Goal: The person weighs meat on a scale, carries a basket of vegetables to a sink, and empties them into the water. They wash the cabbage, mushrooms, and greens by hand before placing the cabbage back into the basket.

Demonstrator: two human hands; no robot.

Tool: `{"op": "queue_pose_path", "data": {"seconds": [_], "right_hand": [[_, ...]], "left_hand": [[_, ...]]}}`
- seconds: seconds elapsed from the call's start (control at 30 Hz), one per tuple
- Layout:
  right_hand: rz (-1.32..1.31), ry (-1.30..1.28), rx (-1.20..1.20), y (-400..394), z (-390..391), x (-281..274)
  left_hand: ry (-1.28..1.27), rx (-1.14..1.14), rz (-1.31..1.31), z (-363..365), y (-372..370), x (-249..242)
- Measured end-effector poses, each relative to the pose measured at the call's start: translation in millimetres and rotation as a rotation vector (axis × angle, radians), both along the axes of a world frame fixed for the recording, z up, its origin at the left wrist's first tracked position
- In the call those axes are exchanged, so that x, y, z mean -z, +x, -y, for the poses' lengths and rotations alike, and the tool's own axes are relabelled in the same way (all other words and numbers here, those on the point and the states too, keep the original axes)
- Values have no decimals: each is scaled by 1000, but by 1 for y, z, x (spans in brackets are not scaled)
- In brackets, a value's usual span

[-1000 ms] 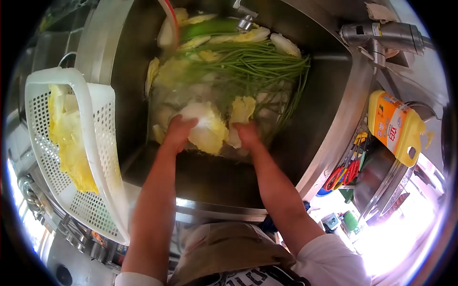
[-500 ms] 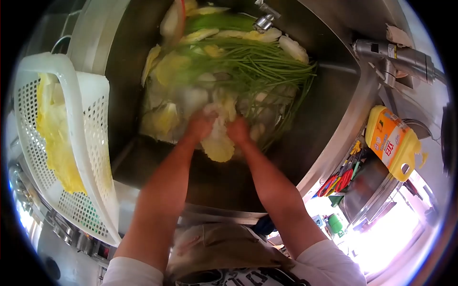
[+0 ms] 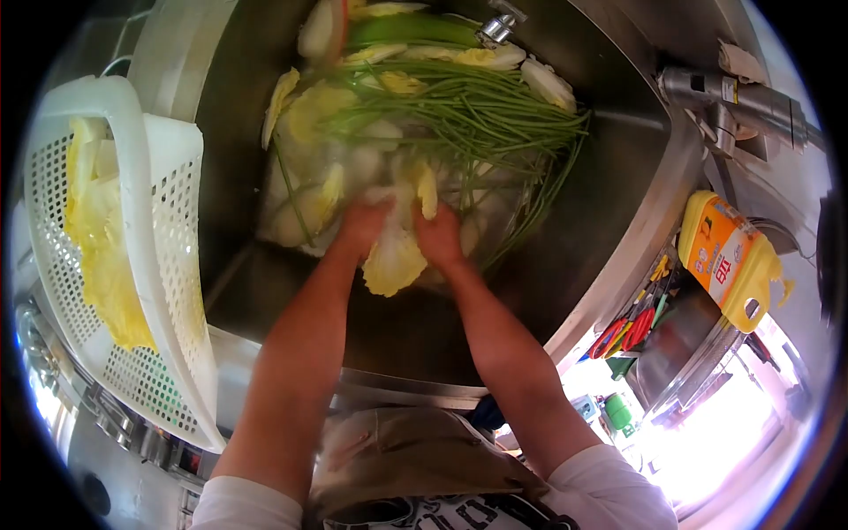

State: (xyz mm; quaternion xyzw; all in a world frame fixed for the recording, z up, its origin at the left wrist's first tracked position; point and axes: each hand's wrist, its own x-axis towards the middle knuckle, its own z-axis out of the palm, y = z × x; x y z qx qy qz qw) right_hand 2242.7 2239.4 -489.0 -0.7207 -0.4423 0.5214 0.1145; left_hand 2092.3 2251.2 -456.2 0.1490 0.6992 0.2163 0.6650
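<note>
1. Filling the middle of the view, a deep steel sink (image 3: 618, 168) is holding cloudy water (image 3: 358, 163), its dark bare walls showing along the right and near sides.
2. On the left, a white perforated basket (image 3: 140, 177) is standing beside the sink and carrying yellow-edged leaves (image 3: 97, 252).
3. At the far side, a metal tap (image 3: 497, 30) is hanging over the sink.
4. Past the right rim, a yellow jug (image 3: 731, 258) with an orange label is leaning, and red-handled scissors (image 3: 638, 330) are sitting near it; strong light is glaring at the lower right.
5. A cabbage leaf (image 3: 394, 265) is lying in the near middle of the sink, between the two hands.
6. Its long axis is running roughly away from the person; the frilled yellow end is pointing back toward the person, the paler end toward the far side.
7. The left hand (image 3: 364, 226) is resting at the leaf's left side; its fingers are blurring into the water, so their spread cannot be told.
8. The right hand (image 3: 439, 235) is resting at the leaf's right side, just beside a small yellow leaf piece (image 3: 427, 191); its fingers' closure cannot be told either.
9. Beyond the hands, long green stalks (image 3: 481, 110) are stretching crosswise.
</note>
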Motion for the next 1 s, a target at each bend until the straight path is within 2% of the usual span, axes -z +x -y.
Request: {"op": "queue_pose_path", "data": {"seconds": [0.07, 0.17, 0.3, 0.37, 0.43, 0.47, 0.5, 0.53, 0.57, 0.63, 0.67, 0.7, 0.77, 0.8, 0.83, 0.87, 0.93, 1.0], "right_hand": [[-211, 4, 47, -4, 0, -13], [-250, 150, -26, -13, -7, -28], [161, -44, -294, 2, -1, 34], [130, 30, -212, -5, 4, 34], [103, 65, -220, 3, 3, 23], [19, 15, -183, 10, 7, 23], [-60, -36, -144, 17, 11, 23], [-211, -73, 93, 11, -3, -14], [-161, 9, -36, 11, 5, -7], [-44, 204, -282, 31, 24, 28], [25, 429, -435, 42, 34, 58], [99, 652, -586, 53, 47, 94], [154, 641, -668, 64, 48, 106], [134, 422, -595, 63, 35, 89], [42, 85, -333, 60, 24, 72], [4, -200, -16, 51, 10, 45], [-159, -282, 273, 32, -17, -45], [-374, -282, 560, 28, -18, -83]], "left_hand": [[-57, -2, -32, -8, -1, -10], [2, 339, -232, 10, -9, 39], [285, 696, -464, 36, -5, 76], [434, 788, -595, 39, 3, 84], [445, 688, -543, 32, 0, 62], [265, 489, -319, 7, -7, 12], [101, 280, -86, -9, -9, -12], [41, 240, -128, -8, -9, -4], [-10, 203, -166, -4, -5, 13], [105, 131, -385, 13, 8, 61], [260, 91, -570, 34, 16, 97], [311, 193, -647, 34, 12, 92], [411, 384, -826, 32, 4, 81], [487, 236, -843, 26, 5, 74], [561, 86, -858, 20, 6, 68], [549, 49, -731, 16, 2, 62], [533, -21, -480, 7, -11, 52], [487, -322, -501, 5, -11, 37]]}}
